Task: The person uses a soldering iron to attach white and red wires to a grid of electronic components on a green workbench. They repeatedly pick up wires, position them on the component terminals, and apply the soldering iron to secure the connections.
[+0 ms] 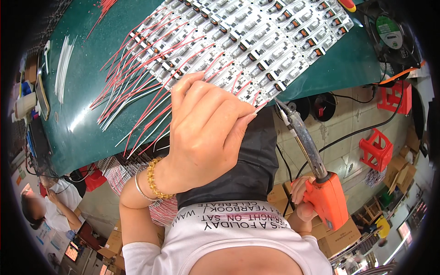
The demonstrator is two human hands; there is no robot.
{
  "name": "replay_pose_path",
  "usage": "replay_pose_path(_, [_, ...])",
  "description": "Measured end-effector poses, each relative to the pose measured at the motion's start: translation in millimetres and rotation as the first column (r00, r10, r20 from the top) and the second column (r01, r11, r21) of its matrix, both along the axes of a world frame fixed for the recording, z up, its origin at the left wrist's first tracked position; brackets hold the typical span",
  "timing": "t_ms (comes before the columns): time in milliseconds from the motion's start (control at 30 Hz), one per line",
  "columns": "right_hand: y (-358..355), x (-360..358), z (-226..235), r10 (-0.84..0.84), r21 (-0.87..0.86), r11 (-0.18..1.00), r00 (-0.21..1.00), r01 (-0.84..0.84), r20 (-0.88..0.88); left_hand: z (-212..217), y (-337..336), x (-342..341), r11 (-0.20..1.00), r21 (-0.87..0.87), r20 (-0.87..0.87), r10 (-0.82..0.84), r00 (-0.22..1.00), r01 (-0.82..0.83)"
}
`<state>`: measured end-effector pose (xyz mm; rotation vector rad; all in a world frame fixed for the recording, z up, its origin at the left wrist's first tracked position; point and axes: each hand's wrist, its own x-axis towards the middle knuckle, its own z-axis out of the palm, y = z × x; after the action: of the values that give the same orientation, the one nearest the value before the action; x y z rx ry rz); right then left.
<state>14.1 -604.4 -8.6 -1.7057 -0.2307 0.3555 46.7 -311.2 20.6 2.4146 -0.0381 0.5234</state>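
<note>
A panel of small white circuit boards lies on the green table, its near edge close to me. My left hand reaches over that edge, thumb and forefinger pinched on a thin wire at the panel's near corner. Red and white wires trail off the panel's left side, some passing under my left hand. My right hand grips an orange soldering gun by its handle. Its metal nose points up, with the tip just beside the panel corner and the pinched wire.
Loose white wires lie at the left of the green tabletop. A fan stands at the right end. Black cables cross the floor near red stools. A co-worker sits at lower left.
</note>
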Motion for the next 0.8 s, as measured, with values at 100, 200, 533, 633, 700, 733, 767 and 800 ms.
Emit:
replay_pose_path(100, [-8, -1, -3, 0.051, -0.073, 0.996, 0.998, -0.050, 0.022, 0, 0, -1, 1.000, 0.001, -0.004, 0.004, 1.000, -0.004])
replay_pose_path(200, [-10, -2, -2, 0.050, -0.126, 0.991, 0.999, -0.048, 0.015, 0, 1, -1, 1.000, 0.003, -0.005, 0.008, 1.000, -0.008])
replay_pose_path(533, [-4, -5, 1, -0.073, -0.031, 0.997, 0.992, 0.070, -0.105, 0, -1, 0, 1.000, 0.013, -0.001, 0.003, 1.000, -0.003])
replay_pose_path(633, [-1, -7, 6, -0.105, -0.107, 0.990, 0.986, 0.092, -0.128, 1, -2, 0, 1.000, 0.014, -0.007, 0.005, 1.000, -0.004])
replay_pose_path(700, [-3, -7, 6, -0.105, -0.136, 0.987, 0.984, 0.085, -0.147, 2, -2, 1, 1.000, 0.013, -0.010, 0.003, 1.000, -0.003])
replay_pose_path(733, [-3, -6, 7, -0.107, -0.150, 0.985, 0.982, 0.083, -0.157, 2, -2, 1, 1.000, 0.014, -0.012, 0.000, 1.000, 0.000])
replay_pose_path(767, [-2, -5, 9, -0.113, -0.165, 0.983, 0.980, 0.085, -0.165, 2, -1, 1, 1.000, 0.014, -0.014, -0.002, 1.000, 0.002])
replay_pose_path(800, [-1, -6, 10, -0.124, -0.177, 0.980, 0.979, 0.095, -0.163, 3, -1, 1, 1.000, 0.016, -0.018, -0.004, 1.000, 0.004])
